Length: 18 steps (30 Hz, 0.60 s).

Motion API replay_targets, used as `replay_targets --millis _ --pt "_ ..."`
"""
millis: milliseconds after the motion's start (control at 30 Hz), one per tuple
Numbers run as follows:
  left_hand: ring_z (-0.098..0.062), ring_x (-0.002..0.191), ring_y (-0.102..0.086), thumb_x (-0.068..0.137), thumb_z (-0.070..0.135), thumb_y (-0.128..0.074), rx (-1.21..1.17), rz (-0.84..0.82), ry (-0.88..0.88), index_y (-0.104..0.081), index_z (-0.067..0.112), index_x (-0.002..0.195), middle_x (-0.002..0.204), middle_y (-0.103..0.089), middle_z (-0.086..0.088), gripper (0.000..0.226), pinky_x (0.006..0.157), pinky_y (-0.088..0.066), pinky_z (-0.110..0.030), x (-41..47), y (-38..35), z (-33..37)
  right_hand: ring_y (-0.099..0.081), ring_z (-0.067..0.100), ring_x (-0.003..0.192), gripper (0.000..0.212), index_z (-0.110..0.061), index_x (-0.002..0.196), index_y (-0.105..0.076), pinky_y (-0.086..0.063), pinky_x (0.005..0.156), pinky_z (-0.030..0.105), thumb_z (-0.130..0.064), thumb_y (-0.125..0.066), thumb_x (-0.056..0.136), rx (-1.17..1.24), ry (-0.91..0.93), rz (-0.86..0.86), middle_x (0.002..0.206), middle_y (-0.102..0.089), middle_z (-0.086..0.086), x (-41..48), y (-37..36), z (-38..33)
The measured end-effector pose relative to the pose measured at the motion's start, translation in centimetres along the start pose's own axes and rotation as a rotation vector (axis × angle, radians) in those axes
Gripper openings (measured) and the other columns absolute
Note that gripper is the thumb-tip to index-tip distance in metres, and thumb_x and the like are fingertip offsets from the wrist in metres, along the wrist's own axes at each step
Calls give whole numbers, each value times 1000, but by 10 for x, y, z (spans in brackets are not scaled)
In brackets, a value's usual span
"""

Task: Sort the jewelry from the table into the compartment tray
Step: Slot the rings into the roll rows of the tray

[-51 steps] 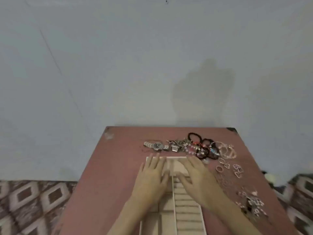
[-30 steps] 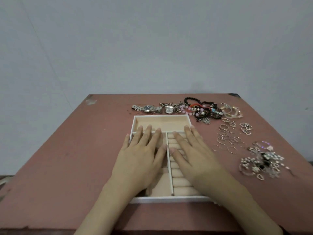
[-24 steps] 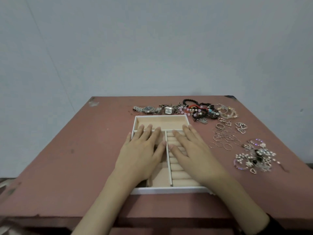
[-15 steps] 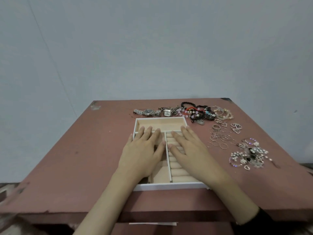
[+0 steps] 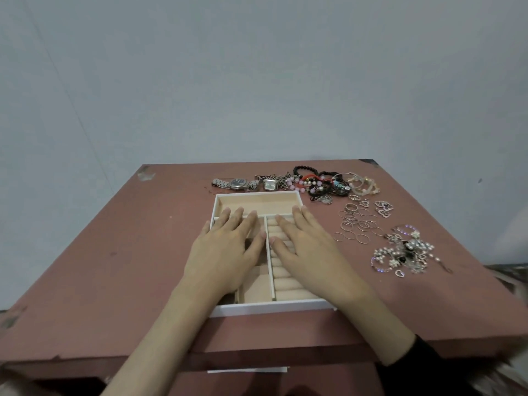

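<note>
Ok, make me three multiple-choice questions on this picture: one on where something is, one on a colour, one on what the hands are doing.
1. Where do the watches lie?
A. In the tray
B. On the table, just beyond the tray's far edge
C. At the table's near edge

2. What colour is the tray's rim?
A. Black
B. Green
C. White

3. How are the left hand and right hand?
A. Flat and open on the tray
B. Each curled into a fist
C. Lifted clear of the tray

Answers: 1 B, the watches sit past the far rim; 2 C, the rim is white round a beige lining; 3 A, the fingers lie straight over the compartments, holding nothing.
</note>
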State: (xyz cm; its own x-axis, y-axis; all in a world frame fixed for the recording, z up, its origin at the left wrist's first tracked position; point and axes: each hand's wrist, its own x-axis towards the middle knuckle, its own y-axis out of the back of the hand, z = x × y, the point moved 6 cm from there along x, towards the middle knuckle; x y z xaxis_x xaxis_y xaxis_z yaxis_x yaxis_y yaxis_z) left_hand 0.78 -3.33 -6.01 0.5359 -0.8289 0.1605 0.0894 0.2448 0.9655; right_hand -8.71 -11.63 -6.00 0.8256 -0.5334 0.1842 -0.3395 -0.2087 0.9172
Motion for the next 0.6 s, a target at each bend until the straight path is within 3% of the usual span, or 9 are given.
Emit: replay_targets --millis 467,533,600 --pt "-15 145 -8 97 47 -25 -5 -21 -5 -19 30 146 156 -16 5 52 116 -11 -39 -1 -1 0 2 14 146 53 -23 146 -28 -1 114 23 -42 -36 97 50 8 23 159 -9 6 -1 -1 2" --pt "-16 144 -11 97 46 -25 -11 -49 -2 -21 29 145 155 -18 5 51 116 -12 -42 1 -2 1 -7 14 145 49 -23 142 -37 -7 113 22 -39 -42 96 125 25 41 156 -20 6 -1 2 4" --pt "-18 141 -19 97 44 -27 -7 -83 0 -28 27 143 152 -28 5 49 115 -17 -46 6 1 1 -33 18 135 38 -19 130 -53 -21 106 21 -29 -51 93 217 45 93 141 -46 7 2 15 13"
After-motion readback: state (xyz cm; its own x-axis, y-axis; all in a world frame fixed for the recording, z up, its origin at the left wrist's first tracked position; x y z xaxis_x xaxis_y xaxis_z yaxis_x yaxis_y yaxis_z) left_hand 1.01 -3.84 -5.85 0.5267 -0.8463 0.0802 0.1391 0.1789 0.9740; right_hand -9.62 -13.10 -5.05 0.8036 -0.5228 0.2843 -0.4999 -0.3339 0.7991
